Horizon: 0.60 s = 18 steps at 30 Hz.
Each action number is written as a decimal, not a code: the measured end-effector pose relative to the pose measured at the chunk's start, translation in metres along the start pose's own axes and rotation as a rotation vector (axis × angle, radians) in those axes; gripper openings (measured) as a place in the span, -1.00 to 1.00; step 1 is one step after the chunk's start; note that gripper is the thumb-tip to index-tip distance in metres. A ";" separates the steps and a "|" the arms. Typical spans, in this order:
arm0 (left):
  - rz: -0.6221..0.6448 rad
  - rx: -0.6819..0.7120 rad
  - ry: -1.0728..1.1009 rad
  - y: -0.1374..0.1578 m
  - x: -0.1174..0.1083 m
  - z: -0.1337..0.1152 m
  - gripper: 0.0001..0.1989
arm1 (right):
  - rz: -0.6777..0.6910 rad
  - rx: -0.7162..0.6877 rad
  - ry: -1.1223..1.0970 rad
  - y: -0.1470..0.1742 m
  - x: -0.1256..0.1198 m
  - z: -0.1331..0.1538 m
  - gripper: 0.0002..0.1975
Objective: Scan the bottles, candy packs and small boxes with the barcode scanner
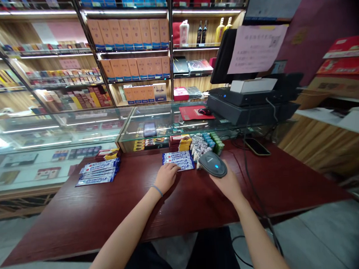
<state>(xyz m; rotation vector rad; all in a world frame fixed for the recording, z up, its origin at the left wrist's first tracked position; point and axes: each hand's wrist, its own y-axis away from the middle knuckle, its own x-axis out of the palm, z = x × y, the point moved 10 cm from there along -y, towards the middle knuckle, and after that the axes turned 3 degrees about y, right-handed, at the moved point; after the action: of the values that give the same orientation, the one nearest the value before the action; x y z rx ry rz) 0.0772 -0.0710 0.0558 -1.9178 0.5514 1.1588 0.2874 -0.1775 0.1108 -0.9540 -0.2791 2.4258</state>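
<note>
My right hand (226, 180) is wrapped around the handle of a dark barcode scanner (212, 164), which has a blue light lit on its top. The scanner head points left, toward the goods on the counter. My left hand (167, 177), with a band on the wrist, has its curled fingers on the near edge of a row of blue and white snack packets (178, 160). Its fingertips close on the nearest packet. Just beyond the scanner stand small wrapped items in white, blue and green (206, 143). Another fanned pile of blue and white packets (99, 171) lies at the left.
A smartphone (257, 146) lies at the counter's right. Behind are a glass display case (154, 119), a mouse (204, 111) on a red pad, and a monitor (223, 56) with a paper sheet. A black cable (250, 179) hangs beside my right arm. Stocked shelves line the wall.
</note>
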 end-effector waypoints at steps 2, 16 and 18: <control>-0.003 -0.003 0.006 0.001 0.000 0.000 -0.69 | 0.008 0.001 0.013 0.000 0.002 0.000 -0.66; -0.209 -0.084 0.002 0.016 -0.065 0.035 -0.71 | 0.027 -0.037 0.073 0.001 0.025 0.027 -0.51; -0.245 -0.125 -0.028 0.031 -0.084 0.053 -0.70 | 0.035 -0.070 0.079 -0.001 0.035 0.038 -0.53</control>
<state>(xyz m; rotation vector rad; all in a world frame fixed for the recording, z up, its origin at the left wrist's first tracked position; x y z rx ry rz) -0.0127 -0.0486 0.1032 -2.0065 0.2243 1.0803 0.2397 -0.1583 0.1184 -1.0917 -0.3237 2.4171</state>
